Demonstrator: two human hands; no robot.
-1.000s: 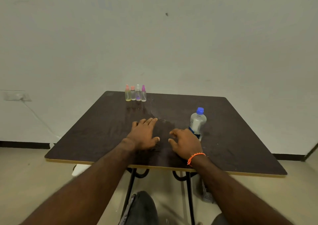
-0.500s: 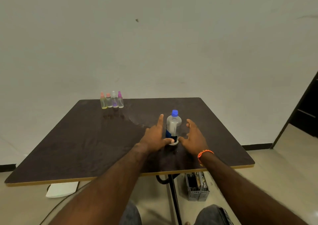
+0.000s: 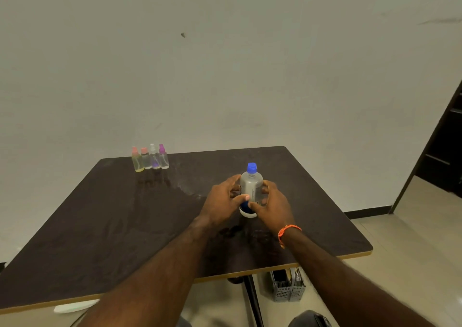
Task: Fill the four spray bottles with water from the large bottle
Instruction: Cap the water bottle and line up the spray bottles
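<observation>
Centrally on the dark table (image 3: 105,229), the upright large bottle (image 3: 251,189), its blue cap (image 3: 252,168) on, is grasped by the left hand (image 3: 221,204) and right hand (image 3: 273,205) from either side, while four spray bottles (image 3: 150,158) stand together near the far-left edge.

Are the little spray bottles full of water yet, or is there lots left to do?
Nothing is poured yet. Both the left hand and right hand grip the large bottle, which stands on the table with its blue cap on. The four spray bottles wait capped at the far edge. Uncapping and filling all four remains.
</observation>
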